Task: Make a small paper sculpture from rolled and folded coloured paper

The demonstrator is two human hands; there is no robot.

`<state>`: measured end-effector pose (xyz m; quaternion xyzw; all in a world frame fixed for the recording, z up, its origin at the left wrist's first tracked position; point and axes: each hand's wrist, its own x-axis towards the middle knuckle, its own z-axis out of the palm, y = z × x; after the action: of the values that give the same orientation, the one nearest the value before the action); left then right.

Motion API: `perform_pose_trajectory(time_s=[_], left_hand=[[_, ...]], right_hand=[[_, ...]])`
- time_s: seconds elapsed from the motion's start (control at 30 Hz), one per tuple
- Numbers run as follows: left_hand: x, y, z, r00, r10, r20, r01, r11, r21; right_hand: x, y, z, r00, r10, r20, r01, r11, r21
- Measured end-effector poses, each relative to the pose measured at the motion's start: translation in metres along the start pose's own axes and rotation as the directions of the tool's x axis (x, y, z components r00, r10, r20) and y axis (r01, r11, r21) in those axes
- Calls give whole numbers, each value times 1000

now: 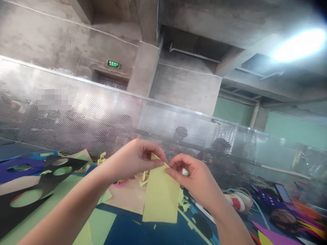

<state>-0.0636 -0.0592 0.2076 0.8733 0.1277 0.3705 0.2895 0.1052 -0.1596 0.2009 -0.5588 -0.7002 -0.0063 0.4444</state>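
A pale yellow sheet of paper hangs upright in front of me over the blue table. My left hand pinches its upper edge between thumb and fingers. Right beside it, my right hand pinches the same edge near the middle, where a small strip is bent over. The two sets of fingertips almost meet. Behind the yellow paper lies a beige sheet with small scraps on it. Yellow paper scraps lie just right of the held sheet.
Black paper with round holes and green sheets cover the left side. On the right are a red-and-white roll, a cable, a phone and coloured papers. A perforated metal screen stands behind, with people beyond it.
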Motion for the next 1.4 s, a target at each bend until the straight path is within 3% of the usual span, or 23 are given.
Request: perform_pose_trajectory(time_s=[0.23,0.5,1.0,1.4], left_hand=[[-1,-1,0,1000,-18,-25,19,998,60],[2,-6,1,999,-47,20,46,998,36],[5,1,2,998,-30,-47,32,999,39],[2,-7,2,999,-30,-24,31,999,24]], right_hand=[[1,1,-4,995,-17,93,11,997,70],[-1,2,-3,999,-12,46,10,998,57],[1,1,-2,1000,12,-12,-11,995,95],[3,5,-4,995,56,85,-69,985,156]])
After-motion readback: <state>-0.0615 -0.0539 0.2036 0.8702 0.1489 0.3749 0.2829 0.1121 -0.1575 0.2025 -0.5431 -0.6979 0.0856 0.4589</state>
